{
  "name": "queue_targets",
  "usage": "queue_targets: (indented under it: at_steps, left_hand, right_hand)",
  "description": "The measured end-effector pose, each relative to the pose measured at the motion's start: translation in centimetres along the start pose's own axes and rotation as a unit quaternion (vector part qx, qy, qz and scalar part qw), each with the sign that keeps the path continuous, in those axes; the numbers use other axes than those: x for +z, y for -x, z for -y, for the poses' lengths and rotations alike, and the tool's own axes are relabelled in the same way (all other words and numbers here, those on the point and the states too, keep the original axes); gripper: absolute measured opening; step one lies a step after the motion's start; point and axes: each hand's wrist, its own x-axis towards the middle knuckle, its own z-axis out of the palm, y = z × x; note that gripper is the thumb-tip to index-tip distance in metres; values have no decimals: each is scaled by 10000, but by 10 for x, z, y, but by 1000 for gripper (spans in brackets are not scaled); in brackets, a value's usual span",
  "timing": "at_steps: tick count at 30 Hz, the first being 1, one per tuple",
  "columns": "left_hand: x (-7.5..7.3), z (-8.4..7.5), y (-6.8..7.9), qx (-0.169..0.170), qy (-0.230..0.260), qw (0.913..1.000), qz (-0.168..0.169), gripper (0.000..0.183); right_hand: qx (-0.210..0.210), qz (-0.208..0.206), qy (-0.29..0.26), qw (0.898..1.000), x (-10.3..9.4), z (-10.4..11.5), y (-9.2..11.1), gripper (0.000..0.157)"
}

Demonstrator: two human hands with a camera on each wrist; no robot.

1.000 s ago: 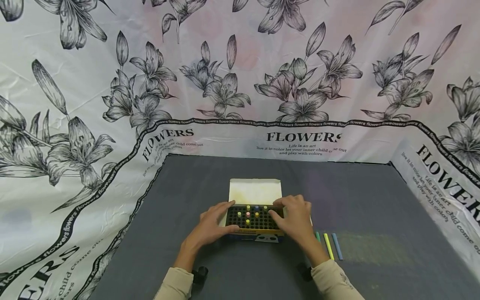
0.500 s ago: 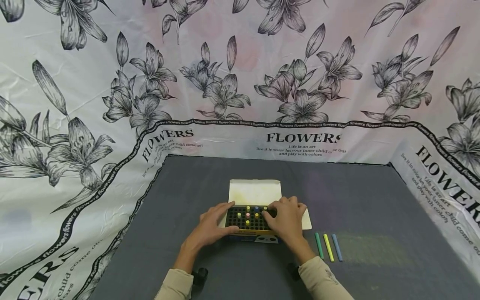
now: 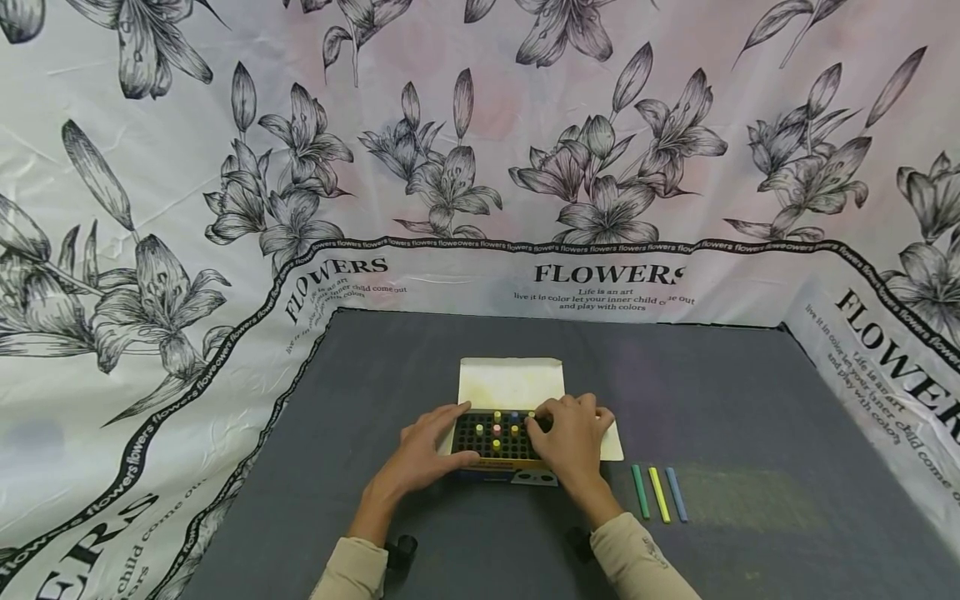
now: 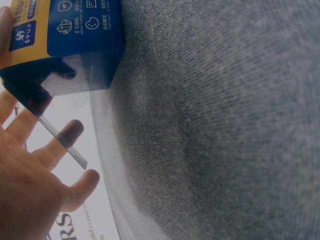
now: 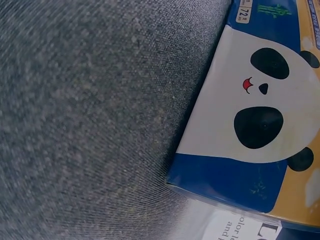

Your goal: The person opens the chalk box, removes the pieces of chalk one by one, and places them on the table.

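Box sits mid-table, colored sticks poking from its holes. Your left hand, fingers spread, touches its left end; your right hand bends over the right end, can't tell if pinching. Green stick, yellow stick, blue stick lie right.

The box is blue and yellow-orange with a black-and-white panda print up front, sticks at right go green, yellow, blue, table is grey, far cloth is white with black line-drawn flowers.
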Motion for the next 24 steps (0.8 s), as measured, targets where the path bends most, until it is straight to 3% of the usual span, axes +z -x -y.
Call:
queue_targets:
  at_steps: [13,24]
  left_hand:
    - [-1,-1,1,-77,21,9999,62,81]
    - [-1,-1,1,-29,0,10000,35,80]
  right_hand:
    - [-78,-322,-823,9961,-1,-2,-1,10]
    - [150,-379,-1414,9891,-4,-1,-3,10]
